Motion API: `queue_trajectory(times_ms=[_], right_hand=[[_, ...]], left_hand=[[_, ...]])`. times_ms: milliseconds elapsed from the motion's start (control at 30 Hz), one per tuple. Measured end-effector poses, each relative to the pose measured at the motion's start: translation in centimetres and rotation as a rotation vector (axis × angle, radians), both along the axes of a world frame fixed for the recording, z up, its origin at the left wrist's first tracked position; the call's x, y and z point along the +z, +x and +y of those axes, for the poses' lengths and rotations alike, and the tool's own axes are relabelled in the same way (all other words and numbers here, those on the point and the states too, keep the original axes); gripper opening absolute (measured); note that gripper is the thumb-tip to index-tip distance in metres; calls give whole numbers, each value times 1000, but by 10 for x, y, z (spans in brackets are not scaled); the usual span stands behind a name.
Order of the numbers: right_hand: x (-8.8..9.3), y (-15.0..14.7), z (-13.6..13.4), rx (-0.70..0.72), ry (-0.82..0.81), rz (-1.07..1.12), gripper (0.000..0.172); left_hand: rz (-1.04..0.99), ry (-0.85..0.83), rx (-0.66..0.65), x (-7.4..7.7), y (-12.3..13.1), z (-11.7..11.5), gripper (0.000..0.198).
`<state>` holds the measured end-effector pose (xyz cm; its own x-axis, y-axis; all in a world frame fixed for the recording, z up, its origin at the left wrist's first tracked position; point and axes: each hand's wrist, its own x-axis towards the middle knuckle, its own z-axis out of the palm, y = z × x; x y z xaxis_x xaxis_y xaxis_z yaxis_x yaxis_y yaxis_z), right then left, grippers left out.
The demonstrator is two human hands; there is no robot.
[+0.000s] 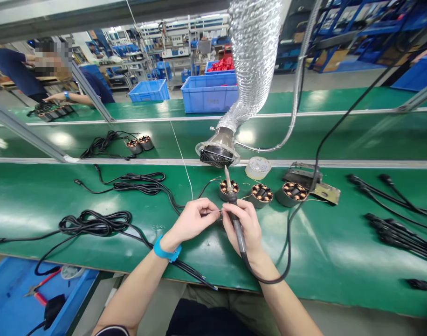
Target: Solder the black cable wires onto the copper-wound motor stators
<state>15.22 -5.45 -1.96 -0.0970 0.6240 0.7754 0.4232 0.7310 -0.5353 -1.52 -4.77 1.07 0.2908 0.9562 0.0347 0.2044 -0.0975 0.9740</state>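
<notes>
My right hand [247,225] is wrapped around a soldering iron [238,233], its tip pointing up and away under the fume hood. The thumb and fingertips of that hand also close near a thin wire [216,211]. My left hand [196,218], wearing a blue wristband [167,250], pinches this wire from the other side; its exact end is hidden by the fingers. Just beyond the hands stands a motor stator [224,190] with copper windings, partly behind the iron. Two more stators, a middle one [261,196] and a right one [291,194], stand beside it.
The fume hood [217,151] hangs low over the bench. A thin strand [181,154] drops toward my left hand. Coiled black cables [94,223] lie left, more cables [402,235] right. Behind the stators are a round translucent container [258,167] and a metal stand [302,173]. A co-worker sits far left.
</notes>
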Motion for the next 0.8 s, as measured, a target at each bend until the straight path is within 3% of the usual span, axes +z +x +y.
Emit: queue_trajectory(times_ms=[200,400,533,667,800], right_hand=[[-2,3,-4,17,-1,-4,42],[-3,3,-5,8,11,-25,40],[0,8,-10,-113,17,96,35],[-4,18,-19,-295,-38,283,13],[-10,25,-24,-269,-49,318,29]], left_hand=[[-124,-191,-74,0,-4,4,28],[-163,-202,20,-8,4,2,24],[-119,-180,117,-10,9,-2,21],[-80,-150,152,-11,12,-6,20],[-58,-127,169,-11,12,-6,18]])
